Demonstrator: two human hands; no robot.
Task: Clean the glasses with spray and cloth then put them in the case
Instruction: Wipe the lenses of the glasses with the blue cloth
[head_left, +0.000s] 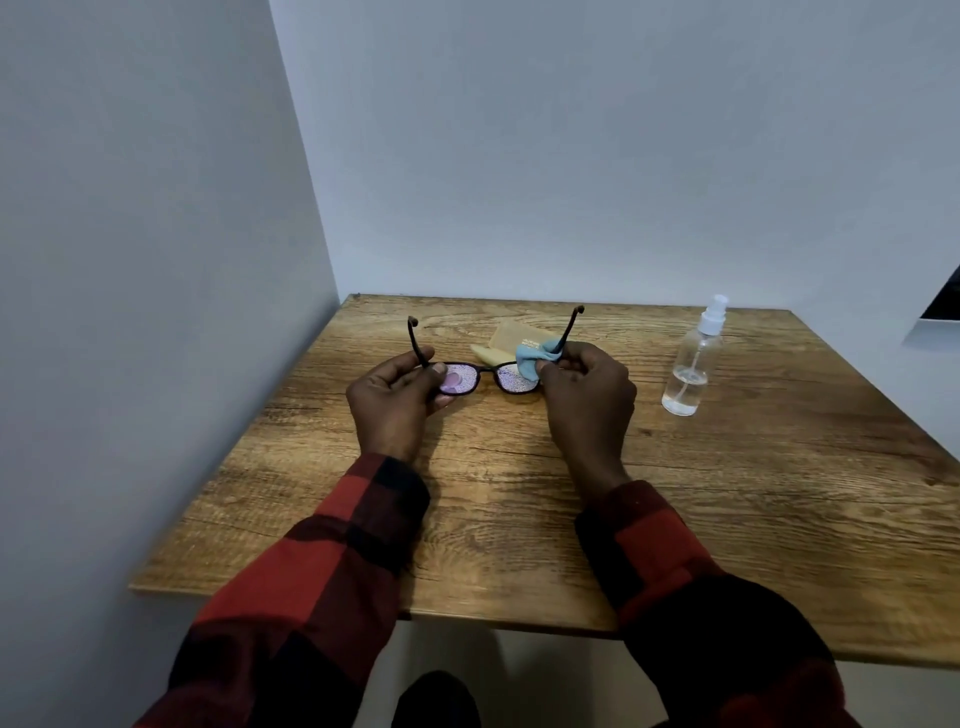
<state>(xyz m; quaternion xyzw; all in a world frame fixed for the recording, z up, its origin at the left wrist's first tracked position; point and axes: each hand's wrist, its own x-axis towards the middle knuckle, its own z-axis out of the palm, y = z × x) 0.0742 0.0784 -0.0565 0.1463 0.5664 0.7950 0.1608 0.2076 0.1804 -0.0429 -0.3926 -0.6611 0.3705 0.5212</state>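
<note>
Dark-framed glasses (485, 370) are held above the wooden table (519, 493), temples unfolded and pointing away from me. My left hand (395, 400) pinches the left lens rim, thumb on top. My right hand (587, 395) presses a light blue cloth (532, 358) against the right lens. Both lenses look speckled with droplets. A tan soft case (511, 335) lies flat on the table just behind the glasses, partly hidden by them. A clear spray bottle (693, 358) with a white nozzle stands upright to the right of my right hand.
The table sits in a corner, with grey walls at the left and at the back. A dark object with a white edge (940, 306) shows at the far right. The table's front edge runs across my forearms.
</note>
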